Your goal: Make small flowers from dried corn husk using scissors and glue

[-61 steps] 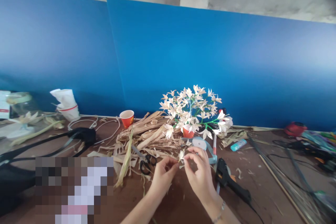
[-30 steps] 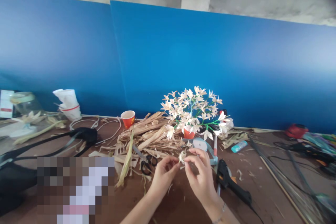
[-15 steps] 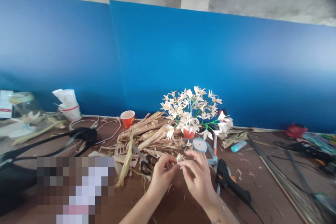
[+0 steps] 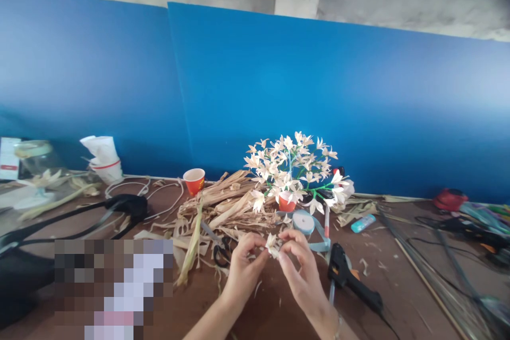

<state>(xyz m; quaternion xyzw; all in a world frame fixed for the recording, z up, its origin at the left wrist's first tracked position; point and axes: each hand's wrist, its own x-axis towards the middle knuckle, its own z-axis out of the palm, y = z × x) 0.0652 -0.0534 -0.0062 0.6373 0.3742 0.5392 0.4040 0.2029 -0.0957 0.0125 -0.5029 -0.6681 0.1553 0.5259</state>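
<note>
Between my two hands, just above the table, is a small cream flower [image 4: 272, 246] that looks made of dried husk. My left hand [image 4: 247, 263] pinches its left side between thumb and forefinger. The fingertips of my right hand [image 4: 299, 265] are closed on its right side. Right behind the hands stands a bunch of similar cream flowers [image 4: 292, 164] on green stems in a red paper cup [image 4: 287, 202]. A roll of pale blue ribbon [image 4: 303, 221] lies in front of that cup. Black-handled scissors [image 4: 221, 253] rest by my left hand.
A black glue gun [image 4: 353, 279] with a cord lies right of my right hand. Dried corn husks [image 4: 227, 204] are heaped behind my left hand, beside another red paper cup [image 4: 194, 181]. Thin rods [image 4: 428, 281] and a light blue tube [image 4: 362, 223] lie at right. Black straps [image 4: 127, 206] lie at left.
My right fingers have shifted slightly around the flower, and more of its petals show between my hands. My left hand keeps its pinch almost in place.
</note>
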